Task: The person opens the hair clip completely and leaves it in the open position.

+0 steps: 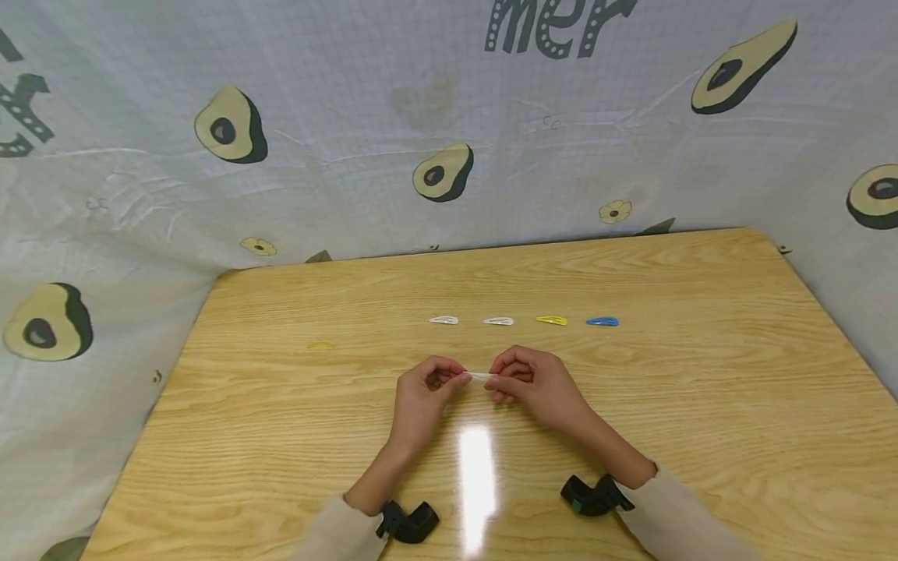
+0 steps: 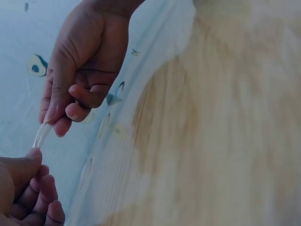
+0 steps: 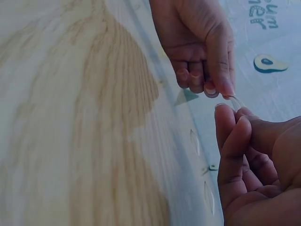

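Between my two hands a small white hair clip [image 1: 479, 375] is stretched out level, just above the table. My left hand [image 1: 424, 401] pinches one end of it between thumb and fingers. At its other end the thumb and index finger of my right hand [image 1: 540, 387] pinch it. Up close in the left wrist view, the clip [image 2: 42, 135] shows as a pale, slightly bent strip with lines along it. The fingertips hide both of its ends. In the right wrist view only a short piece of the clip [image 3: 237, 102] shows.
Beyond the hands, snap hair clips lie in a row on the wooden table [image 1: 701, 389]: a whitish one [image 1: 443, 319], a white one [image 1: 499, 321], a yellow one [image 1: 552, 320] and a blue one [image 1: 602, 321]. An avocado-print cloth [image 1: 337, 101] hangs behind.
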The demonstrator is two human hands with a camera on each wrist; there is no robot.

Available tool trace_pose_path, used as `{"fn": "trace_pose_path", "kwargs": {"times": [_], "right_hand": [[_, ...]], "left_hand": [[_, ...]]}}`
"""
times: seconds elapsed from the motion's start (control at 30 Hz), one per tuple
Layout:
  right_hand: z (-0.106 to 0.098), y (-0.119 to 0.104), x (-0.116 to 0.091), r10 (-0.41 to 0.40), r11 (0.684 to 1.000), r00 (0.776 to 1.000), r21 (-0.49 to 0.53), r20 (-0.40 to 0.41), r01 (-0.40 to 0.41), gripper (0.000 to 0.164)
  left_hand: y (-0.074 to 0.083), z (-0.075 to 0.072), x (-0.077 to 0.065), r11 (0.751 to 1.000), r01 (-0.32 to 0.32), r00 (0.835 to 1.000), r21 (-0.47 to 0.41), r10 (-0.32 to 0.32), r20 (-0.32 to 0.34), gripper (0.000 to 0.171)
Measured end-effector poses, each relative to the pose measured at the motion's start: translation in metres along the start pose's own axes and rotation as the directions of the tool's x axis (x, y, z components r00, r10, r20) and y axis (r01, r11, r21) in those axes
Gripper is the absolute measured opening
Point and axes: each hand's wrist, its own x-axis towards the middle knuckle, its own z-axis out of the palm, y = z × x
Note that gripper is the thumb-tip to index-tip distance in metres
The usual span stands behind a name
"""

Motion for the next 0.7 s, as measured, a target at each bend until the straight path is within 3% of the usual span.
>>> {"fn": "trace_pose_path", "kwargs": {"times": [0.17,0.33,0.57,0.7], "right_hand": [[-0.01,0.004,-0.008,-0.008,1.0,1.0,0.025,-0.005,0.008,0.015],[-0.018,0.005,-0.014,0.002,1.0,1.0,0.0,0.02,-0.002,0.017],[-0.024,0.015,-0.02,-0.004,1.0,1.0,-0.022,0.015,0.005,0.019],[-0.025,0.021,-0.02,-0.004,1.0,1.0,-0.029,-0.001,0.004,0.019]], "left_hand": [[0.01,0.01,-0.003,1.0,0.005,1.0,0.008,-0.006,0.03,0.008],[0.008,0.015,-0.003,1.0,0.012,0.998,0.029,-0.013,0.058,0.006],[-0.026,0.026,0.0,0.996,-0.038,0.996,0.078,0.031,0.083,0.007],[-0.034,0.03,0.0,0.988,-0.105,0.992,0.114,0.096,0.079,0.008]]}}
